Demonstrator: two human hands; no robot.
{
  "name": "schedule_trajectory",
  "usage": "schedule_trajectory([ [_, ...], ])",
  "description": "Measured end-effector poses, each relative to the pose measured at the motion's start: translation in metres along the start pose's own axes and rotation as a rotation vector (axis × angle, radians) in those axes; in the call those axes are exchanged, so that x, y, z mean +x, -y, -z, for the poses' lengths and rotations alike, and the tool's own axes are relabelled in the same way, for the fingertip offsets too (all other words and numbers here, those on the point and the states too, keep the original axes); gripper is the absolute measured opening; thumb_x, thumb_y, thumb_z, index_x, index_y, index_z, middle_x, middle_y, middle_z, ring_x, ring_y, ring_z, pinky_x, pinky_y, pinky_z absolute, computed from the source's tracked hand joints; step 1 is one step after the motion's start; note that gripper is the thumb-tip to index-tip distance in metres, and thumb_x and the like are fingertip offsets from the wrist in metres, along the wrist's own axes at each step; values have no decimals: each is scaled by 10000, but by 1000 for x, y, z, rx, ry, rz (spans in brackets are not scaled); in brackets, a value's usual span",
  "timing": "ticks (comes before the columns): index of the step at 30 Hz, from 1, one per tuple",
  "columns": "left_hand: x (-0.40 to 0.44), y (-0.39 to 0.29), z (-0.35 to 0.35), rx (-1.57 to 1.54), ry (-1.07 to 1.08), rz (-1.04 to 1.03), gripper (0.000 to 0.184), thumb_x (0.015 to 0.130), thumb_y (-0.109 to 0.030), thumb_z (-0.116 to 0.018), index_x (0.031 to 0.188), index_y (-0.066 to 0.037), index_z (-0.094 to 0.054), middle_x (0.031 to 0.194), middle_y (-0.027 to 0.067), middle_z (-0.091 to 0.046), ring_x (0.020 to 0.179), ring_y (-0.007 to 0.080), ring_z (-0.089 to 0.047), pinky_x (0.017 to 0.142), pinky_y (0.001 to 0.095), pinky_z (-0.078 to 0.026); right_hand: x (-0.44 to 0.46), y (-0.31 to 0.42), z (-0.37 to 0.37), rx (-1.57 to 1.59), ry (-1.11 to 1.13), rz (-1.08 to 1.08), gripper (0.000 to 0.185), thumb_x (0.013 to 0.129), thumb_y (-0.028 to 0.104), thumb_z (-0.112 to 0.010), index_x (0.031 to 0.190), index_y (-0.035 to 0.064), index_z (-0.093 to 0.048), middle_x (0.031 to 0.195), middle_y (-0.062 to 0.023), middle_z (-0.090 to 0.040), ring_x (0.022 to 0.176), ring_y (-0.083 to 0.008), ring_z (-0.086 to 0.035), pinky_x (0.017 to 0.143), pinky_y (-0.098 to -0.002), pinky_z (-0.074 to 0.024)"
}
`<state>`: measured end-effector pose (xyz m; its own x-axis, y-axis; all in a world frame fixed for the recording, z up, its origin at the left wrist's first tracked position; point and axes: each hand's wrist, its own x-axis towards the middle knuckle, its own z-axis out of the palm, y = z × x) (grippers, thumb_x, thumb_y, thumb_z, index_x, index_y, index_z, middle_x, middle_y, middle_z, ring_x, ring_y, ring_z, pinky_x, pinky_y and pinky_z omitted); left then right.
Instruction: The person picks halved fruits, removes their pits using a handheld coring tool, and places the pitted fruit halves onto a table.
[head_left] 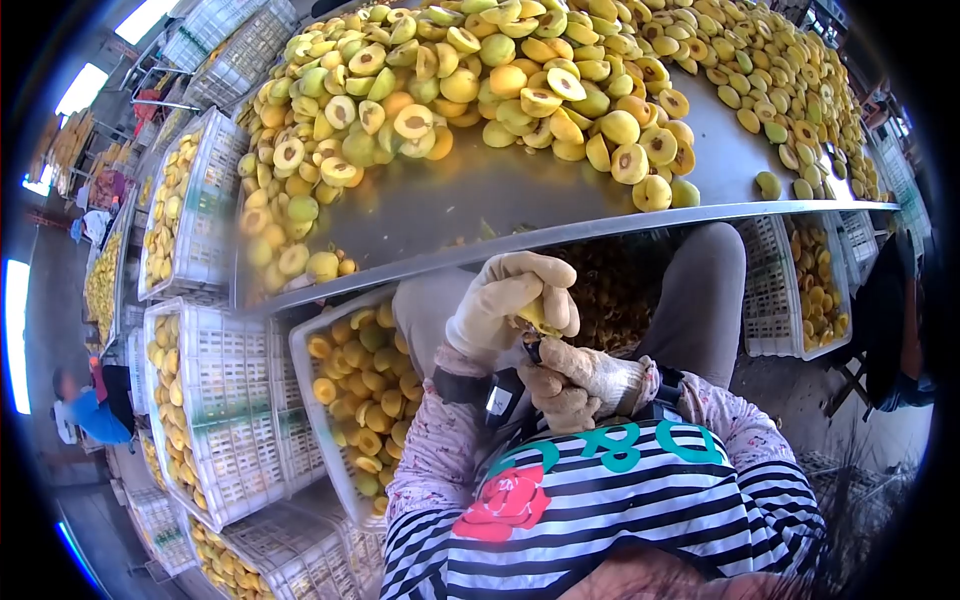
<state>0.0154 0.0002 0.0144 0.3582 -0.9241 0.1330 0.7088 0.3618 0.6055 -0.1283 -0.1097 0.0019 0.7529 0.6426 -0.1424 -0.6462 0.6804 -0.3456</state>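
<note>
My left hand (515,300), in a cream work glove, is raised over my lap with its fingers closed around a small piece of yellow peach (540,324). Just below it, my gloved right hand (582,385) is closed around a small dark-tipped tool (531,345); the glove hides most of it, so its kind does not show. The tool's tip meets the peach piece. Beyond my hands, a metal table (420,205) bears a big heap of halved yellow peaches (480,85), several with brown pits or hollows showing.
A white crate of peach halves (368,400) stands left of my legs, with more crates (235,400) stacked beyond it. Another crate (790,285) is under the table at right. Dark scraps (610,300) lie between my knees. A person in blue (100,415) sits far left.
</note>
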Motion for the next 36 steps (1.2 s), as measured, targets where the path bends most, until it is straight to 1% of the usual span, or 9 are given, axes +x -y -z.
schedule_trajectory([
  [10, -8, 15, 9, -208, 166, -32, 321, 942, -152, -556, 1165, 43, -682, 780, 144, -695, 784, 308, -700, 717, 365, -563, 1, -18, 7, 96, 67, -33, 454, 1023, 561, -487, 846, 143, -477, 576, 60, -410, 436, -41, -341, 381, -199, -284],
  [16, -21, 50, 17, -476, -460, -77, 338, 1037, -192, -502, 1326, -16, -522, 1003, 75, -652, 944, 291, -665, 826, 396, -580, -10, 4, 11, 180, 416, 135, 525, 980, 641, -486, 791, 152, -510, 484, 78, -360, 346, -84, -335, 379, -246, -328],
  [20, -48, 44, 25, -369, -753, -108, 320, 1050, -200, -457, 1294, -14, -547, 1026, 107, -672, 967, 315, -669, 892, 454, -571, -1, 21, -6, 5, -674, 391, 486, 1003, 619, -464, 799, 179, -496, 545, 64, -398, 388, -75, -342, 395, -278, -275],
  [22, -77, 30, 37, -337, -710, -281, 349, 1028, -210, -476, 1291, 4, -554, 1022, 146, -685, 975, 340, -666, 907, 499, -560, -1, 21, -3, 24, -607, 364, 473, 1007, 619, -453, 855, 175, -518, 555, 64, -342, 393, -75, -294, 398, -277, -228],
  [24, -118, 11, 47, -52, -793, -572, 363, 1009, -225, -516, 1274, 19, -565, 1040, 150, -688, 976, 332, -669, 922, 468, -558, 3, 19, -4, -130, -656, 403, 483, 1006, 624, -451, 838, 174, -506, 552, 58, -338, 390, -81, -278, 397, -280, -225],
  [26, -179, 5, 76, 1421, -1209, -679, 349, 1002, -230, -542, 1225, 33, -599, 1086, 161, -692, 980, 304, -671, 909, 410, -555, 5, 19, 7, -109, -666, 356, 496, 1009, 619, -454, 815, 164, -480, 549, 45, -335, 387, -93, -280, 393, -290, -231],
  [28, -256, 19, 132, 1485, -1753, -519, 372, 986, -253, -582, 1199, 47, -636, 1192, 215, -676, 1096, 325, -642, 972, 426, -493, 5, 23, 5, -41, -708, 321, 492, 1017, 602, -454, 807, 157, -471, 550, 37, -338, 387, -98, -287, 394, -293, -237],
  [31, -369, 70, 210, 1998, -1896, 940, 589, 897, -289, -651, 1372, 18, -488, 1373, 261, -515, 1244, 450, -497, 1044, 514, -419, 8, 24, 4, -79, -751, 332, 455, 1031, 547, -461, 802, 154, -470, 545, 27, -334, 389, -107, -276, 403, -289, -229],
  [36, -167, -34, 94, 1821, -1364, -272, 337, 914, -91, -642, 1221, 17, -554, 1221, 178, -562, 1113, 315, -561, 979, 415, -453, -1, 34, 15, -38, -719, 332, 419, 1035, 497, -471, 803, 148, -474, 581, 15, -392, 436, -111, -347, 459, -283, -284],
])
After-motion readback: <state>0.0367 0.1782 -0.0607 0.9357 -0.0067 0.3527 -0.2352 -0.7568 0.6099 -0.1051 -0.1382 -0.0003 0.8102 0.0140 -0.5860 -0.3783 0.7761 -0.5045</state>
